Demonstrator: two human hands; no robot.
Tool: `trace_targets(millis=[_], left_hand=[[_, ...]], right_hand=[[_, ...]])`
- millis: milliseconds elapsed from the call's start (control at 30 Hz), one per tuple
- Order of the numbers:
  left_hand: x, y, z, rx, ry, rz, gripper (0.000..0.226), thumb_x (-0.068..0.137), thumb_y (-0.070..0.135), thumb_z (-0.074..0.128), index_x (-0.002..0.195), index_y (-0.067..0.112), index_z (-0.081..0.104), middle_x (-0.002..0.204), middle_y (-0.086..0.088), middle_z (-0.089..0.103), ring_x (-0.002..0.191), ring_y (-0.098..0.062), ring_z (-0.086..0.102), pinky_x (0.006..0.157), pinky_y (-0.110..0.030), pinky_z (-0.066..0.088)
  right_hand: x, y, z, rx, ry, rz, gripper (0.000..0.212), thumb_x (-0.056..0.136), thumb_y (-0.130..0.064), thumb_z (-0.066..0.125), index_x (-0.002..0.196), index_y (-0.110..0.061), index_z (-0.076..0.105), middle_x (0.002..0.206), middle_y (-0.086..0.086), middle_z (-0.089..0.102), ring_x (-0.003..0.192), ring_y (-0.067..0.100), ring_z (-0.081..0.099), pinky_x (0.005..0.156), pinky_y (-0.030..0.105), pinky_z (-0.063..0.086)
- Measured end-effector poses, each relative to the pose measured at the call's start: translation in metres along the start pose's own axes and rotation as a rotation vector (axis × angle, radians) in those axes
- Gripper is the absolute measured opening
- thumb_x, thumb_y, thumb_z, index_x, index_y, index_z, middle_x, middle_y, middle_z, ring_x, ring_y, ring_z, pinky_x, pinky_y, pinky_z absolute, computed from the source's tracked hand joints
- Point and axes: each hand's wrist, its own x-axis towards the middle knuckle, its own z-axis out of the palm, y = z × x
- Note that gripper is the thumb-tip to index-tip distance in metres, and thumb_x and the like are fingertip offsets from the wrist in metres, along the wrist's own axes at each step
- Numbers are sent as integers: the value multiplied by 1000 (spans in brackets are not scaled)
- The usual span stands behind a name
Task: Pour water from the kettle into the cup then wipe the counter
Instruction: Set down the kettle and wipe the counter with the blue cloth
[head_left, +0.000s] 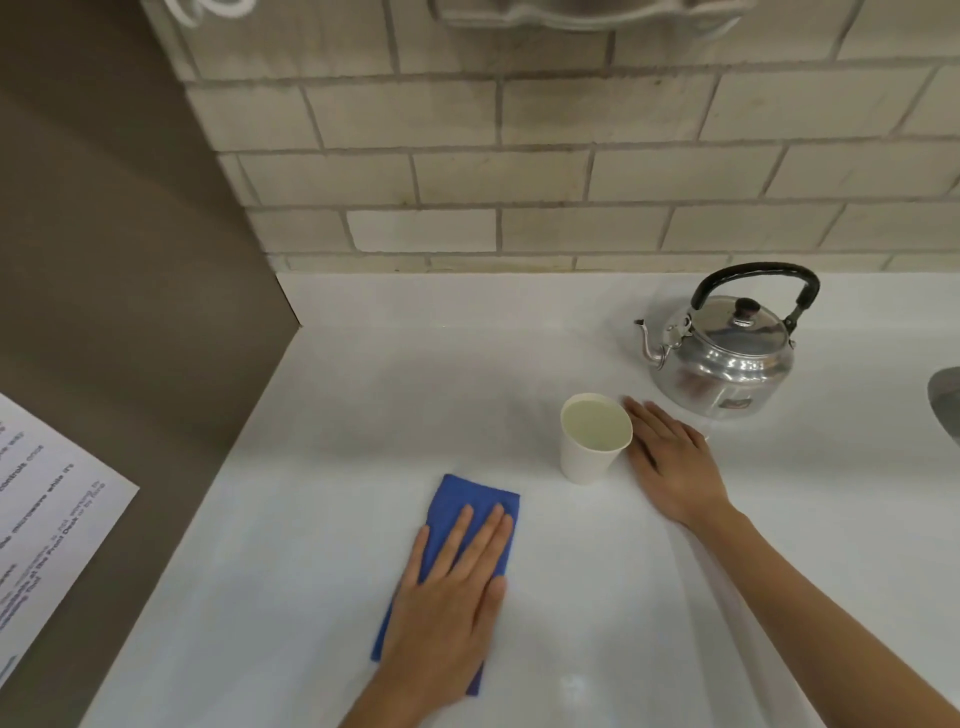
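Observation:
A shiny metal kettle (727, 353) with a black handle stands upright at the back right of the white counter (389, 395), spout pointing left. A white paper cup (592, 441) holding water stands in front of it. My right hand (670, 462) lies flat on the counter just right of the cup, fingers together, holding nothing. My left hand (452, 597) presses flat on a folded blue cloth (467, 504) near the counter's front middle; the cloth's near part is hidden under the palm.
A tiled wall (519, 156) backs the counter. A brown panel (130, 260) bounds the left side, with a printed paper sheet (47, 519) on it. A sink edge (945, 400) shows at the far right.

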Motion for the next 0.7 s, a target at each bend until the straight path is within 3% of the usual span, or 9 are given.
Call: trace_targets(millis=[200, 333, 433, 600, 700], left_hand=[[23, -76, -23, -3, 93, -178, 63, 91, 51, -3, 152, 33, 1, 158, 23, -2, 147, -1, -7, 121, -35, -2], [53, -108, -28, 41, 77, -296, 55, 101, 41, 6, 152, 27, -5, 162, 14, 1, 150, -10, -2, 122, -40, 4], [62, -117, -27, 113, 49, -290, 68, 88, 44, -8, 153, 22, -3, 163, 7, 2, 151, -18, 1, 120, -44, 6], [60, -138, -27, 29, 63, -154, 78, 85, 62, -11, 152, 23, -4, 160, 14, -2, 147, -7, -7, 119, -35, 0], [58, -138, -29, 18, 70, -144, 79, 84, 63, -11, 151, 22, -5, 159, 17, -3, 147, -5, -7, 119, -33, -2]], right_hand=[[-1, -2, -1, 11, 8, 3, 47, 107, -31, 38, 154, -32, 35, 162, -14, 32, 151, 12, 27, 119, 38, 21], [-2, -4, -3, 12, 1, 5, 47, 107, -31, 37, 154, -32, 34, 162, -14, 31, 151, 11, 25, 119, 36, 19], [-2, -5, -4, 0, -9, 5, 47, 107, -32, 36, 155, -32, 33, 163, -14, 30, 152, 10, 24, 119, 35, 18], [-3, -6, -6, -17, -24, 9, 48, 108, -34, 32, 156, -34, 28, 164, -17, 26, 152, 8, 20, 120, 32, 15], [-2, -6, -8, -12, -38, 8, 48, 108, -34, 31, 156, -34, 27, 164, -16, 24, 153, 8, 19, 121, 33, 15]])
